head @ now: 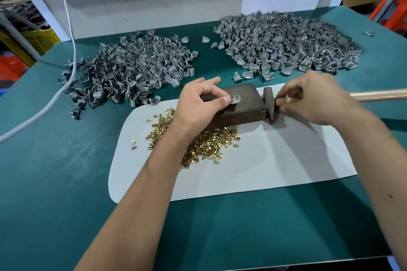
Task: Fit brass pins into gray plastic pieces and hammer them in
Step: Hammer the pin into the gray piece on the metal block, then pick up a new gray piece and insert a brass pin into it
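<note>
Head view: left hand [201,103] pinches gray plastic piece [235,101] on the metal block [240,105], brass pin [234,96] upright in it, long axis vertical. Right hand [312,99] grip closed round hammer [270,105] handle near the head, lying on the surface. Step: pin fitted. Next, probably: lift hammer, strike straight down, fingers clear.

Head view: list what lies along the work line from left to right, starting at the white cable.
white cable → left hand → gray plastic piece with pin → dark block → hammer head → right hand → wooden handle
</note>
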`<state>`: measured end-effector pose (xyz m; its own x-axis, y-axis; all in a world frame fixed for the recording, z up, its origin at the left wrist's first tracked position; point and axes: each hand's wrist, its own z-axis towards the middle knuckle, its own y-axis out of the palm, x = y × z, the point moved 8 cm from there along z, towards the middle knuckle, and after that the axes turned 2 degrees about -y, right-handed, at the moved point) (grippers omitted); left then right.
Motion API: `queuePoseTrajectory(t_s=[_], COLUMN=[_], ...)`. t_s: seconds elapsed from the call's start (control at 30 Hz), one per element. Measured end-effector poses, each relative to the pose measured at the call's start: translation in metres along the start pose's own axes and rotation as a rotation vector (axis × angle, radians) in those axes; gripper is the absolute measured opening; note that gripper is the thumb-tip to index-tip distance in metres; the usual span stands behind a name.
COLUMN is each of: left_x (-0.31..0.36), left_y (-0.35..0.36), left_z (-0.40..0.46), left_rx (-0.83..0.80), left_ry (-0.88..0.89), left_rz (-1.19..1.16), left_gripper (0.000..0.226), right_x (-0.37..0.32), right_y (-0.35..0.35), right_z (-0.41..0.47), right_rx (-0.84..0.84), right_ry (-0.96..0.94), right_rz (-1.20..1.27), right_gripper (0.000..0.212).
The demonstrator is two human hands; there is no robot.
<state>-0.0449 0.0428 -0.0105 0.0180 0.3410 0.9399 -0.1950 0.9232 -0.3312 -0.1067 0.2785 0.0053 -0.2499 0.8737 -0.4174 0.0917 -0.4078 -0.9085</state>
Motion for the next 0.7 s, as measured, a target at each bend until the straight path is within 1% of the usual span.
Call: queuePoseTrajectory(t_s=[0.07,0.1,0.17,0.23,0.3,0.43,0.5,0.57,0.63,0.7], left_x=[0.0,-0.001,-0.001,0.0,0.0,-0.002,-0.003,-0.008,-0.015,-0.022], left_y=[0.0,0.0,0.0,0.001,0.0,-0.006,-0.017,-0.037,-0.063,-0.087], left_z=[0.0,0.0,0.001,0.001,0.001,0.004,0.006,0.008,0.006,0.003], left_rx=[-0.002,-0.003,0.0,0.007,0.009,0.039,0.139,0.313,0.504,0.63], left_ry=[0.001,-0.001,-0.005,-0.005,-0.006,-0.022,-0.018,-0.009,-0.031,-0.083], left_rz=[0.0,-0.003,-0.009,-0.016,-0.057,-0.176,-0.213,-0.192,-0.022,0.242], left_gripper=[0.018,0.018,0.018,0.019,0.021,0.021,0.015,0.012,0.008,0.006], right_x=[-0.005,-0.011,-0.036,-0.068,-0.09,-0.097,-0.095,-0.09,-0.083,-0.074], right_y=[-0.007,-0.013,-0.021,-0.014,0.0,0.007,0.006,0.004,-0.001,-0.012], right_z=[0.001,0.002,0.003,0.0,-0.003,0.002,0.006,0.013,0.026,0.039], right_rx=[0.029,0.068,0.115,0.061,-0.001,0.056,0.073,0.078,0.092,0.149], right_ry=[-0.023,-0.052,-0.171,-0.305,-0.383,-0.399,-0.379,-0.33,-0.278,-0.2], right_rz=[0.065,0.083,0.072,0.106,0.131,0.23,0.259,0.254,0.216,0.192], right_gripper=[0.017,0.019,0.022,0.024,0.024,0.018,0.019,0.019,0.02,0.027])
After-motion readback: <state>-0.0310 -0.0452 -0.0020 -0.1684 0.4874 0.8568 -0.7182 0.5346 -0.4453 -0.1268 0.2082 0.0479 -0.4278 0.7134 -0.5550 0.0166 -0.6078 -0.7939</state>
